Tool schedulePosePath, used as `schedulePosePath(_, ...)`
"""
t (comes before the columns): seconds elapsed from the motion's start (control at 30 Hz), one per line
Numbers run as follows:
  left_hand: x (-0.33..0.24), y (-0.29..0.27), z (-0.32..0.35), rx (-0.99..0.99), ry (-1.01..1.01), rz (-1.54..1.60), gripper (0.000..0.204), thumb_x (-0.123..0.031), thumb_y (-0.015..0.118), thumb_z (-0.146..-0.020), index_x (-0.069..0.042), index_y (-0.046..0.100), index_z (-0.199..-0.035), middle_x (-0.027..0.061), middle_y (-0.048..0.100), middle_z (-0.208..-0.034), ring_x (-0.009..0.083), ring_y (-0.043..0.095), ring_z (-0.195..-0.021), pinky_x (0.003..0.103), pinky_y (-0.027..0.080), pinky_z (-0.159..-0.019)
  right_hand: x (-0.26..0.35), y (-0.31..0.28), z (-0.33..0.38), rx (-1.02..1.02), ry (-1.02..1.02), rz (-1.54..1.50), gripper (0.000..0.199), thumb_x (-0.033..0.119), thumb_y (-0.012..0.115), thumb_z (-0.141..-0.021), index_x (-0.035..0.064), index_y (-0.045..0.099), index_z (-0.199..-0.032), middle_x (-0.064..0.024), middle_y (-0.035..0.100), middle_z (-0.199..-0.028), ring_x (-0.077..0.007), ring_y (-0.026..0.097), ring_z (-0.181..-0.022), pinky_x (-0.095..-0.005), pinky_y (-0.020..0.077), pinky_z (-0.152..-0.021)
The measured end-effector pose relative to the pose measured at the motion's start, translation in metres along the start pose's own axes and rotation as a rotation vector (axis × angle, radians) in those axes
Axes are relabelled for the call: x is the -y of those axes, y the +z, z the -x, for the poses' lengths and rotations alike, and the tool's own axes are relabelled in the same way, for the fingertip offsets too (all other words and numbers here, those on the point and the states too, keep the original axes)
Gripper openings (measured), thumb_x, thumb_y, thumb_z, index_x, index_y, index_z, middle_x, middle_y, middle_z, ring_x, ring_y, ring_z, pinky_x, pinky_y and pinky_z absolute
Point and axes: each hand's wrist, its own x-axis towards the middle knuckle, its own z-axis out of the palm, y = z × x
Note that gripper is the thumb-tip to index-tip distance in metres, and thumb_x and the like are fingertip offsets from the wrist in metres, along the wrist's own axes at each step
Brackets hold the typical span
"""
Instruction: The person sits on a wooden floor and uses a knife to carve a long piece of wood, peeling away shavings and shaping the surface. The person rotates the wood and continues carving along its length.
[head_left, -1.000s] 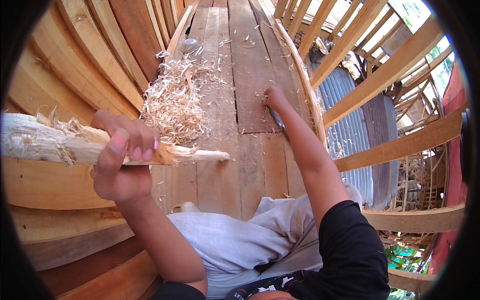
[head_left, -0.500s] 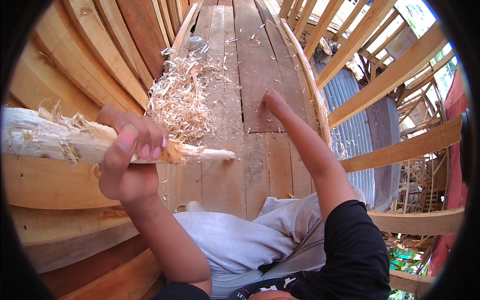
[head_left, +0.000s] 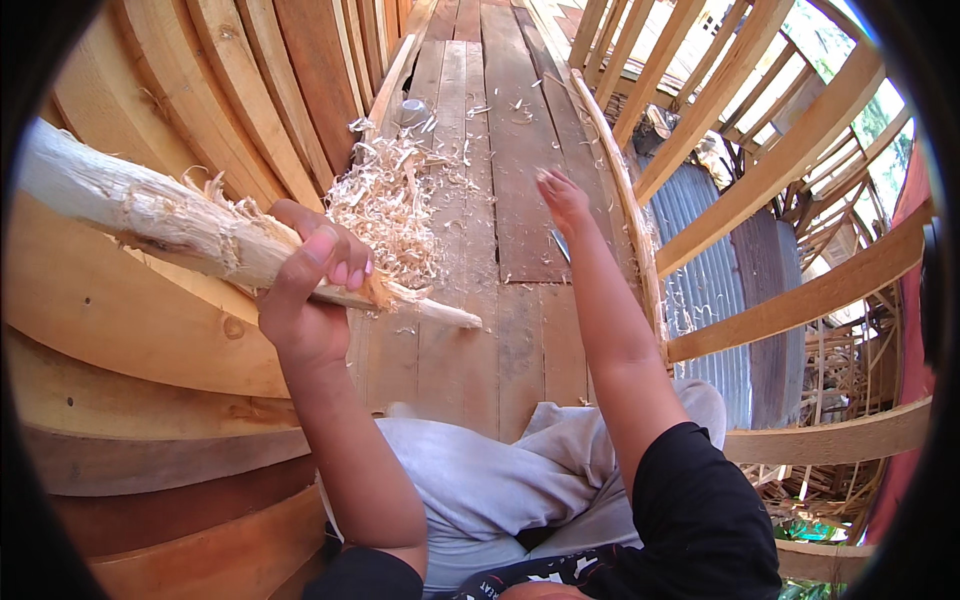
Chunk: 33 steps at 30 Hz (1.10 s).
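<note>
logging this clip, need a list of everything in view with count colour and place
wooden stake: one, pale, whittled to a point, held across the left of the picture
wood shavings: one heap, pale, on the plank floor beyond the stake's tip
plank floor: brown boards, running up the middle
curved planks: several, orange-brown, left wall
curved ribs: several, light brown, open frame on the right
corrugated sheet: one, grey, behind the ribs
trousers: grey, lower middle
left hand: gripping the stake
right hand: reaching out over the floor; what it holds cannot be told
</note>
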Motion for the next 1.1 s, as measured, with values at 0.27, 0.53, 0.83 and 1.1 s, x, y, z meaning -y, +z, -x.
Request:
schedulePosePath(0.27, -0.002, -0.005, 0.004, -0.017, 0.003, -0.009, 0.016, -0.012, 0.062, -0.078, -0.007, 0.048, -0.083, 0.0025, 0.045, -0.060, 0.0133, 0.045, -0.055, 0.030, 0.039, -0.057, 0.028, 0.035, 0.044, 0.478, 0.070, 1.809, 0.048, 0.036, 0.072, -0.080, 0.0028, 0.066, -0.114, -0.0154, 0.066, -0.115, -0.0246, 0.066, -0.100, -0.0401, 0.0551, -0.081)
schedulePosePath(0.53, -0.001, -0.006, 0.004, -0.030, 0.023, -0.006, 0.019, -0.012, 0.063, -0.078, -0.006, 0.049, -0.088, 0.0029, 0.044, -0.061, 0.0129, 0.044, -0.056, 0.029, 0.038, -0.056, 0.033, -0.077, 0.097, 0.434, 0.334, 2.220, 0.048, 0.048, 0.065, -0.083, 0.0017, 0.071, -0.097, -0.0179, 0.067, -0.103, -0.0322, 0.065, -0.099, -0.0422, 0.0525, -0.083)
schedulePosePath(0.83, 0.002, 0.004, 0.007, -0.045, 0.109, 0.046, 0.018, -0.011, 0.064, -0.077, -0.006, 0.050, -0.088, 0.0033, 0.044, -0.061, 0.0140, 0.045, -0.057, 0.030, 0.039, -0.058, 0.070, -0.064, 0.126, 0.371, 0.136, 1.992, 0.026, 0.011, 0.051, -0.079, -0.0061, 0.069, -0.087, -0.0281, 0.066, -0.094, -0.0407, 0.065, -0.090, -0.0439, 0.0529, -0.080)
schedulePosePath(1.1, 0.037, 0.033, 0.015, 0.033, 0.184, 0.099, 0.014, -0.016, 0.060, -0.079, -0.010, 0.048, -0.081, 0.0031, 0.044, -0.062, 0.0165, 0.044, -0.059, 0.034, 0.040, -0.064, 0.105, -0.048, 0.197, 0.155, 0.086, 1.437, 0.029, 0.017, 0.055, -0.082, -0.0048, 0.063, -0.100, -0.0222, 0.065, -0.088, -0.0319, 0.064, -0.075, -0.0413, 0.0519, -0.070)
